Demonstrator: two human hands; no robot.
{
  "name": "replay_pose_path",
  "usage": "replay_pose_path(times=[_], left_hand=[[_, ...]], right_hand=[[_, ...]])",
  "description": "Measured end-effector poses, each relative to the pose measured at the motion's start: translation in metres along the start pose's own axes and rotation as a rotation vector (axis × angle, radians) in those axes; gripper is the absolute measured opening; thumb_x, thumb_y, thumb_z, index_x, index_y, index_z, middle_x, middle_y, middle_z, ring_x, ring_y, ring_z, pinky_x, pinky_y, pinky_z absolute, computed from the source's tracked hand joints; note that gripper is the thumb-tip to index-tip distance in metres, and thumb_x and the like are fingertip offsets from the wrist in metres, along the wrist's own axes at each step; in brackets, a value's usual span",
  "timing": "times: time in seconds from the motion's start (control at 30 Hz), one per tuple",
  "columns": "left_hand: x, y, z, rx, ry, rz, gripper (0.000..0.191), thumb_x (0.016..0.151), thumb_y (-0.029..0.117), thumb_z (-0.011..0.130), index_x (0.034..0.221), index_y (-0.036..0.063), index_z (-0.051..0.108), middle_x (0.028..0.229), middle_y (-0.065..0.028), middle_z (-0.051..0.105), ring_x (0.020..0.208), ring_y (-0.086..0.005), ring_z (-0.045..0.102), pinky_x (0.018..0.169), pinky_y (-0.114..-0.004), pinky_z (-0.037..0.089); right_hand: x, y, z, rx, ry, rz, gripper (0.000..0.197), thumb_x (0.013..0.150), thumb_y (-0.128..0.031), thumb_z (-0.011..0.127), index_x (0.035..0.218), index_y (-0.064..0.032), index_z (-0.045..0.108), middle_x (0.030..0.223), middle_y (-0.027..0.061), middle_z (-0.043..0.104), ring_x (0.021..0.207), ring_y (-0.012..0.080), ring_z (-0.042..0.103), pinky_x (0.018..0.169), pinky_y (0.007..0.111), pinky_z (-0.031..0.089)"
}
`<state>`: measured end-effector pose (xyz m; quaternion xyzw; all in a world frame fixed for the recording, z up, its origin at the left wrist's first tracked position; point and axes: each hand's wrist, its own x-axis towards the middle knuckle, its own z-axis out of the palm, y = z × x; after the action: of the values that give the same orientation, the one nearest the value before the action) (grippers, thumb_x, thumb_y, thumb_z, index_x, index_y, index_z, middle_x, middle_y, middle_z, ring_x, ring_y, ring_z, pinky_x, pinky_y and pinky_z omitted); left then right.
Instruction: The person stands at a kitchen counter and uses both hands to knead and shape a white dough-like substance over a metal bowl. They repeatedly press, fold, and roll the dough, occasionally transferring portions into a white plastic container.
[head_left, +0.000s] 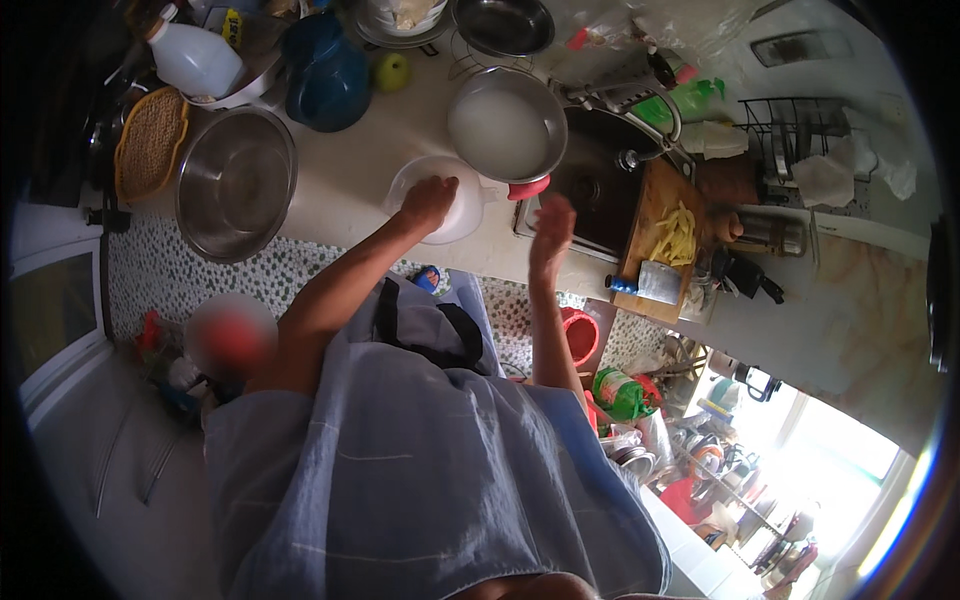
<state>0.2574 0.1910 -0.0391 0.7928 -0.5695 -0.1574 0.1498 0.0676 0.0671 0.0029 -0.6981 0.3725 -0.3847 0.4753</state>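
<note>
My left hand (431, 202), its fingers curled, is over a translucent white plastic bowl (405, 176) on the counter. Whether anything is inside that fist is hidden. Pale contents show in the bowl. My right hand (553, 229), slightly blurred, is raised at the sink's near edge with its fingers apart and nothing visible in it. Just beyond it is the red handle (528, 188) of a metal pan (507, 124) holding cloudy white liquid. The pan stands beside the plastic bowl, its right side close to the sink (592, 161).
Right of the sink, a wooden cutting board (637, 225) carries cut yellowish strips (675, 232) and a cleaver (658, 282). A large steel basin (237, 180) overhangs the counter's left front edge. Behind are a blue pitcher (326, 75), a green fruit (392, 72) and a faucet (671, 112).
</note>
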Motion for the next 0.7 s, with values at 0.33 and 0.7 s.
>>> replay_pose_path(times=[0.33,0.7], left_hand=[[0.014,-0.011,0.041,-0.150,-0.027,-0.448,0.043,0.067,0.025,0.074,0.095,-0.0032,0.058,0.094,-0.0219,0.062,0.088,-0.0339,0.062,0.072,-0.044,0.052],[0.002,-0.001,0.009,-0.348,-0.085,-0.378,0.028,0.072,0.009,0.061,0.099,0.0001,0.058,0.097,-0.0225,0.062,0.094,-0.0363,0.060,0.077,-0.044,0.051]], right_hand=[[-0.039,-0.041,0.066,-0.322,-0.445,-0.070,0.057,0.078,0.002,0.054,0.130,0.0053,0.032,0.139,0.0210,0.025,0.129,0.0427,0.019,0.101,0.040,0.035],[-0.056,-0.057,0.077,-0.186,-0.338,0.079,0.068,0.073,0.011,0.054,0.134,-0.0059,0.028,0.131,0.0201,0.023,0.111,0.0361,0.043,0.065,0.031,0.061]])
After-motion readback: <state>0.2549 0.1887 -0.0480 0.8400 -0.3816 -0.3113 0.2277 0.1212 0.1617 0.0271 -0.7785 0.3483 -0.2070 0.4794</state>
